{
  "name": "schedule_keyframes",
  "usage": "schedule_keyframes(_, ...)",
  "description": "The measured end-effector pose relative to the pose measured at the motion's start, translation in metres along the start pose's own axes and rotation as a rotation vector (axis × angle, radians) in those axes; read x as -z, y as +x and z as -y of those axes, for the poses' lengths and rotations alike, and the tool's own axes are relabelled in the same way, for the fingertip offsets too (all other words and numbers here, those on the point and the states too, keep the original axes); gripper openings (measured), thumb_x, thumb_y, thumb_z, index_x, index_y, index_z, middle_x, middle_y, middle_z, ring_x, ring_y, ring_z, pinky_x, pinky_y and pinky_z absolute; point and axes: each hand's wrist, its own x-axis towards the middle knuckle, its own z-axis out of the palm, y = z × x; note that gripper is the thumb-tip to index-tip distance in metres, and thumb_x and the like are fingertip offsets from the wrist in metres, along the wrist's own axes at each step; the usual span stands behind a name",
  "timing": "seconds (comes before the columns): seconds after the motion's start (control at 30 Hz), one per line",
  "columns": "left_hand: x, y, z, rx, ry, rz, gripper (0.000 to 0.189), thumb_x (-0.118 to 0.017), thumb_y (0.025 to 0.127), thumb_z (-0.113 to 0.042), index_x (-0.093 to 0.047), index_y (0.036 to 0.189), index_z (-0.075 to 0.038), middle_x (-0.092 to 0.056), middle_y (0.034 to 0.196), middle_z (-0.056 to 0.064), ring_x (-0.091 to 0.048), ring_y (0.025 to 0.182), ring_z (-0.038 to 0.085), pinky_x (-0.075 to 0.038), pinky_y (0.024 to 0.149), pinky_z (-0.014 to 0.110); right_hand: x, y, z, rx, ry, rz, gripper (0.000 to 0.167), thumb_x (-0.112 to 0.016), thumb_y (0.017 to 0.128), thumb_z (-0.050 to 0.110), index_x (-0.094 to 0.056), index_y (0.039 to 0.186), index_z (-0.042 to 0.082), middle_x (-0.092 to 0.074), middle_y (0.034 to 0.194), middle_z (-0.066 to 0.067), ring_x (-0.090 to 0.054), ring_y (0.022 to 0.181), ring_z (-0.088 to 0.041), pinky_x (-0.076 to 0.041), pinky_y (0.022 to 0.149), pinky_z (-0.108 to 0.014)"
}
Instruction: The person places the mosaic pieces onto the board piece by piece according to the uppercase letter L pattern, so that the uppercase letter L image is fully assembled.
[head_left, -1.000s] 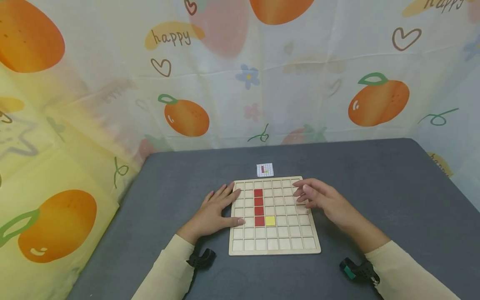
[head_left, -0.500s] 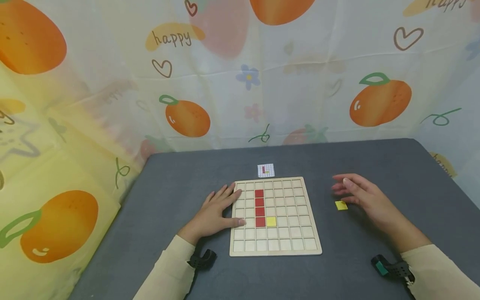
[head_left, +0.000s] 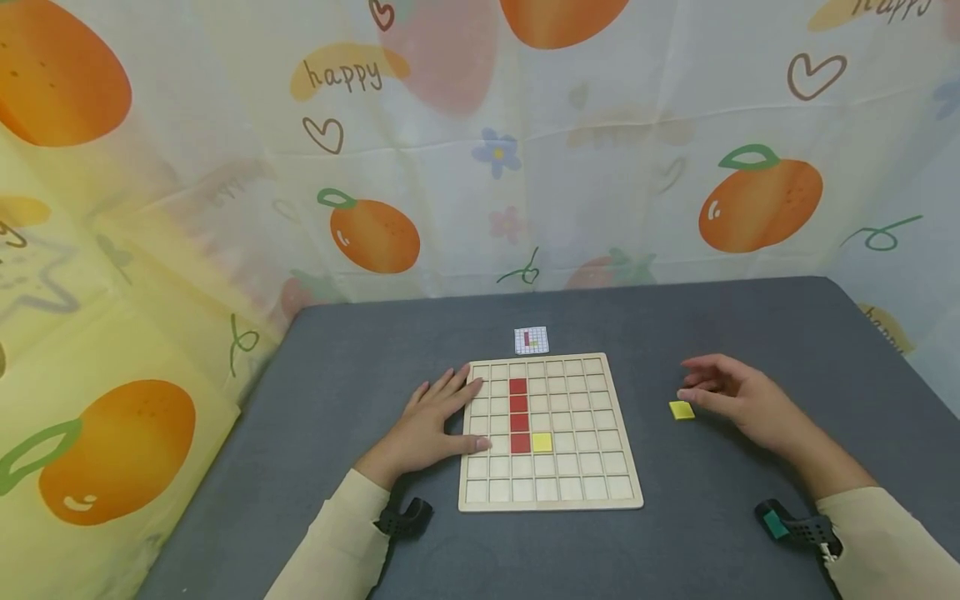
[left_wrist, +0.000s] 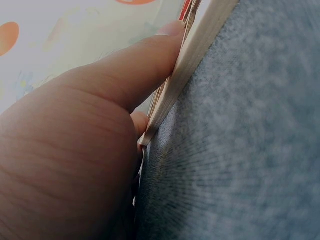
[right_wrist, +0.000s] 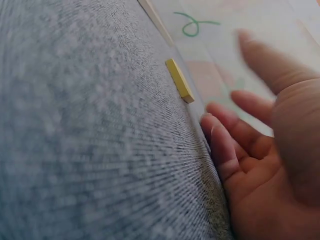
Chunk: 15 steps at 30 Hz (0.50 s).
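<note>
A wooden grid board (head_left: 587, 463) lies on the table, with a column of red square tiles (head_left: 519, 403) in its cells. Beside the lowest red one sits a yellow tile (head_left: 542, 442). My left hand (head_left: 420, 433) rests on the board's left edge, fingers spread; in the left wrist view its thumb (left_wrist: 135, 70) lies over the rim. Right of the board, a loose yellow square tile (head_left: 682, 410) lies flat on the table. My right hand (head_left: 750, 404) hovers just beside it. The right wrist view shows the loose tile (right_wrist: 179, 81) apart from the thumb and bent fingers.
A small printed card (head_left: 531, 340) with a grid pattern of red and yellow lies behind the board. The grey table (head_left: 360, 350) meets a fruit-patterned curtain (head_left: 600, 192) at the back. Black straps (head_left: 405, 518) circle both wrists.
My right hand has moved right, from over the board's right edge to beside the loose yellow tile, uncovering it. Its fingers have drawn a little closer together. The left hand stays put.
</note>
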Motion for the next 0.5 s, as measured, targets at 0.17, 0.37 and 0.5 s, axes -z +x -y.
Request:
schedule_keyframes(0.17, -0.0001, 0.0002, 0.0002, 0.001, 0.007, 0.004, 0.103, -0.078, 0.093, -0.068, -0.034, 0.173, -0.021, -0.013, 0.181, -0.002, -0.003, 0.166, 0.026, 0.004, 0.128, 0.060, -0.0021, 0.0015, -0.0017, 0.029, -0.125, 0.043, 0.040, -0.085, 0.099, 0.017, -0.072, 0.135, 0.003, -0.068, 0.124, -0.010, -0.062, 0.102, -0.015, -0.053, 0.081, -0.027)
schedule_keyframes(0.37, -0.0007, 0.0007, 0.0010, 0.004, 0.005, -0.001, 0.103, -0.079, 0.092, -0.068, -0.035, 0.173, -0.021, -0.014, 0.181, -0.001, -0.004, 0.166, 0.027, 0.003, 0.128, 0.061, -0.0028, 0.0020, 0.0010, 0.072, -0.160, 0.071, 0.028, -0.089, 0.095, 0.016, -0.079, 0.120, 0.010, -0.062, 0.122, -0.005, -0.058, 0.101, -0.018, -0.050, 0.082, -0.028)
schedule_keyframes(0.5, -0.0011, 0.0009, 0.0014, -0.001, 0.006, 0.000, 0.103, -0.078, 0.092, -0.068, -0.035, 0.173, -0.021, -0.014, 0.181, -0.001, -0.003, 0.166, 0.027, 0.003, 0.128, 0.061, -0.0032, 0.0005, 0.0030, 0.092, -0.137, 0.069, 0.017, -0.089, 0.094, 0.012, -0.080, 0.108, 0.016, -0.061, 0.121, -0.004, -0.055, 0.100, -0.015, -0.047, 0.081, -0.027)
